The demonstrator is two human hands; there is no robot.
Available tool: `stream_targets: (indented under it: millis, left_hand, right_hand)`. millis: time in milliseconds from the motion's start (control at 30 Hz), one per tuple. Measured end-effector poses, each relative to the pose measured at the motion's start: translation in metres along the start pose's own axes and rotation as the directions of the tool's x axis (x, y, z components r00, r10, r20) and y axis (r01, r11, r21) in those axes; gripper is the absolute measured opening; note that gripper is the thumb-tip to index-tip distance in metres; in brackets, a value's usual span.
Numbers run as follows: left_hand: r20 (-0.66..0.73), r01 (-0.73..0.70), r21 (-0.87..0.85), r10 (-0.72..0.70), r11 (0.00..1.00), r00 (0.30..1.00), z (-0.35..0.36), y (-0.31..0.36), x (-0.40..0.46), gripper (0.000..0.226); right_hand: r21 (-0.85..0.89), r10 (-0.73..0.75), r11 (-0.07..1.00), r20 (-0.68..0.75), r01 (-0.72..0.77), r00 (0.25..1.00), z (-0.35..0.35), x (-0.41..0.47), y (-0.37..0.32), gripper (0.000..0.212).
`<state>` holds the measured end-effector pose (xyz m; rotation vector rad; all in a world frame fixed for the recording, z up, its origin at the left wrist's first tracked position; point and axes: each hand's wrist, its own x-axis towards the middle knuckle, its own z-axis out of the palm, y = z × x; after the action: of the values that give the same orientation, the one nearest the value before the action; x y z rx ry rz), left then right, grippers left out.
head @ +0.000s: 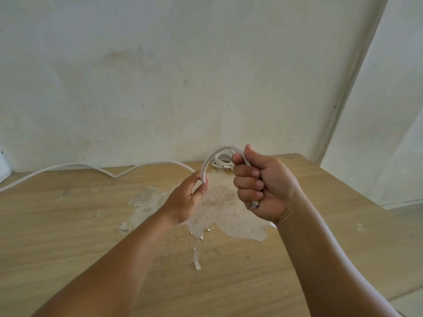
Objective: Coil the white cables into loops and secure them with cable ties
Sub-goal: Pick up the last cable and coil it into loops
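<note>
1. Pale plaster wall (160,76) stands behind a wooden tabletop (57,225); the veneer is peeled off in the middle, and a light rough patch (219,202) shows there.
2. Both bare forearms reach in from the lower edge, and the hands are held above the patch.
3. The right hand (263,186) is closed in a fist around the cable (209,163). The cut end (256,204) comes out under the little finger, and the cable leaves the fist at the top, beside the thumb.
4. From the fist the cable bends in an arch up and over to the left hand (187,197).
5. The left hand pinches the cable between the thumb and the fingertips (204,187); its grip is closed on it, with the palm turned toward the camera.
6. Beyond the left hand the cable runs to the left across the far part of the tabletop, makes one low kink, and goes out of view at the left edge.
7. A second white cable, a small coil (220,161), lies on the tabletop near the wall, just behind the arch and partly hidden by the right hand. I cannot tell if a tie is on it.
</note>
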<state>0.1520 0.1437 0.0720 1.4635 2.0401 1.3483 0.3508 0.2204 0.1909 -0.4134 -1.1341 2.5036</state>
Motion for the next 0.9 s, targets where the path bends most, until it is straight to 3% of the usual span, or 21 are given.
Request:
stream_targets:
  millis: [133,267,400,500,600,700,800,900]
  left_hand:
    - [-0.044,-0.036,0.044,0.038,0.998,0.998,0.006,0.001,-0.009,0.019]
    - [-0.107,-0.050,0.055,0.056,0.997,0.993,0.014,-0.002,-0.024,0.025]
    - [-0.134,0.002,-0.046,-0.008,0.999,0.991,0.022,0.003,-0.039,0.029]
    - [-0.110,0.067,0.022,-0.064,0.998,0.992,0.019,0.019,-0.044,0.033]
    - [-0.006,0.120,0.155,-0.120,0.981,0.993,0.009,0.039,-0.047,0.042]
    - [0.148,0.255,0.096,-0.267,0.962,0.952,0.000,0.048,-0.051,0.047]
    - [0.213,0.312,-0.021,-0.300,0.950,0.930,-0.006,0.048,-0.057,0.047]
    - [0.224,0.229,0.054,-0.235,0.972,0.946,-0.008,0.042,-0.066,0.040]
  right_hand:
    - [-0.003,-0.134,0.991,-0.106,0.134,0.985,0.004,0.011,0.008,0.042]
    - [-0.118,-0.290,0.955,-0.190,0.271,0.938,0.006,0.029,0.018,0.044]
    - [-0.096,-0.372,0.928,-0.219,0.360,0.902,0.007,0.049,0.030,0.043]
    - [-0.225,-0.490,0.863,-0.153,0.453,0.858,0.010,0.063,0.041,0.041]
    - [-0.490,-0.608,0.689,0.011,0.534,0.794,0.012,0.075,0.056,0.036]
    - [-0.682,-0.601,0.518,0.139,0.516,0.787,0.012,0.082,0.074,0.030]
    - [-0.724,-0.589,0.470,0.169,0.505,0.790,0.014,0.085,0.078,0.027]
    - [-0.727,-0.624,0.424,0.197,0.539,0.757,0.018,0.089,0.068,0.022]
